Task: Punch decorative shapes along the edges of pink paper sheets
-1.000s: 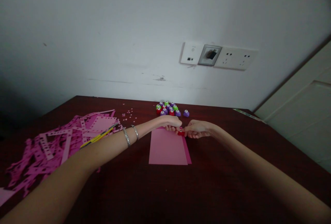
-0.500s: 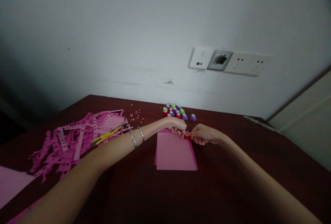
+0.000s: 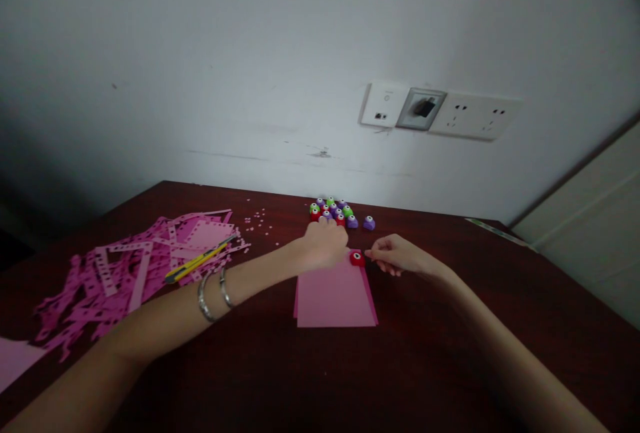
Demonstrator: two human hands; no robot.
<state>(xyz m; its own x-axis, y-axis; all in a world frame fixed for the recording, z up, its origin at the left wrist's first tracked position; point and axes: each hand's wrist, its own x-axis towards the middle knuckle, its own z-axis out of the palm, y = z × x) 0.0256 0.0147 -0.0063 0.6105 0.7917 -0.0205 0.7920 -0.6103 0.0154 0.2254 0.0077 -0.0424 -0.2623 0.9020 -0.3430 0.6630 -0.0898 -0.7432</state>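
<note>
A small red craft paper punch (image 3: 357, 258) sits at the top right corner of a pink paper sheet (image 3: 336, 296). At the punch's right edge is my right hand (image 3: 397, 254), its thumb and forefinger pinched against it. My left hand (image 3: 326, 243) is curled into a loose fist above the sheet's upper left part, apart from the punch; its fingertips are hidden and slightly blurred. Under the pink sheet, a darker pink sheet (image 3: 371, 300) shows along both sides. Two silver bangles (image 3: 204, 296) circle my left wrist.
Several purple, green and red punches (image 3: 330, 210) cluster near the wall, with one purple punch (image 3: 369, 222) apart. Punched pink paper strips (image 3: 143, 273) pile up at left, a yellow craft knife (image 3: 200, 260) on them. Tiny cut-outs (image 3: 257, 220) lie scattered. A thin strip (image 3: 500, 233) lies far right.
My left hand has come off the red punch and shifted left, curling over the sheet. My right hand stays by the punch, which is now more exposed. The camera view has swayed slightly.
</note>
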